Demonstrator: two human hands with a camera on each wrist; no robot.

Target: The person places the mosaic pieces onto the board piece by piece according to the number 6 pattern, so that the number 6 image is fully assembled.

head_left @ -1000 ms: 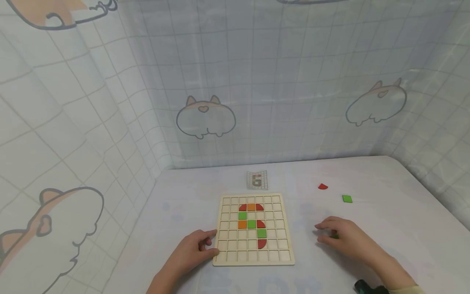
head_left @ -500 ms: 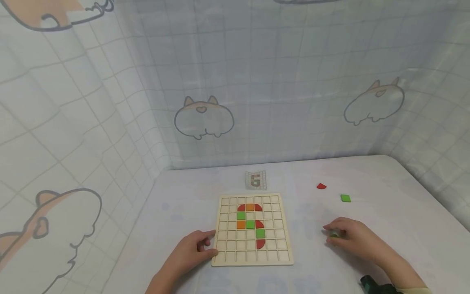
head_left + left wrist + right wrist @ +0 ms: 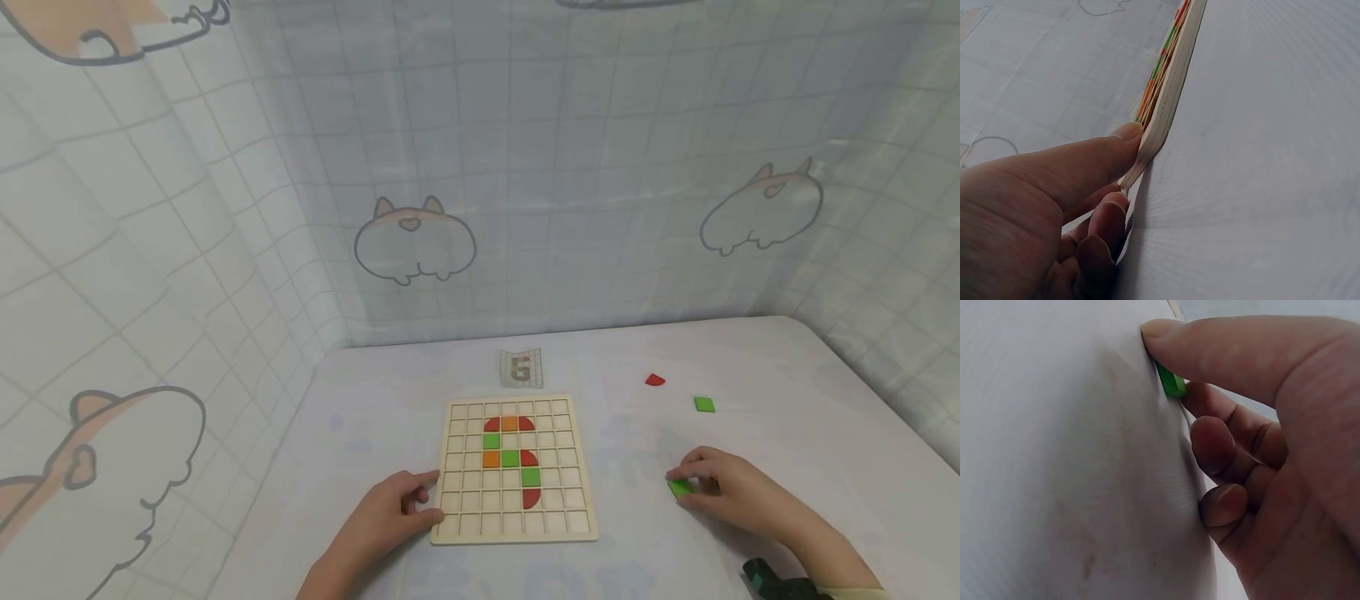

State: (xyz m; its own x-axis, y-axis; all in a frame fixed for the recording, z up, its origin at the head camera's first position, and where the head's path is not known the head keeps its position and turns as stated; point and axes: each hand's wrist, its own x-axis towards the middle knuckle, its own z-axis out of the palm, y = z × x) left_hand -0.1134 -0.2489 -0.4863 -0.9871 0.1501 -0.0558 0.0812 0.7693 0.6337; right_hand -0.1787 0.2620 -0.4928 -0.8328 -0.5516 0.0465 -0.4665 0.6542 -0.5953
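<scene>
A pale wooden grid board [image 3: 468, 500] lies on the table, with red quarter-round, orange and green square tiles set in some of its cells. My left hand [image 3: 393, 504] touches the board's left edge with thumb and forefinger; in the left wrist view the thumb [image 3: 1094, 159] lies at the board's corner and the other fingers bend inward. Right of the board, my right hand [image 3: 731, 492] pinches a green square tile [image 3: 680, 487] between thumb and forefinger, close over the table. In the right wrist view the thumb partly hides this green tile [image 3: 1171, 381].
A small card with a letter G pattern [image 3: 522, 368] lies behind the board. On the right, farther back, are a loose red quarter-round tile [image 3: 655, 380] and another green square tile [image 3: 704, 404]. A dark strapped device [image 3: 772, 579] sits at my right wrist.
My right hand has shifted slightly right, and the green tile, mostly hidden before, now shows tilted between thumb and forefinger. My left hand stays at the board's edge.
</scene>
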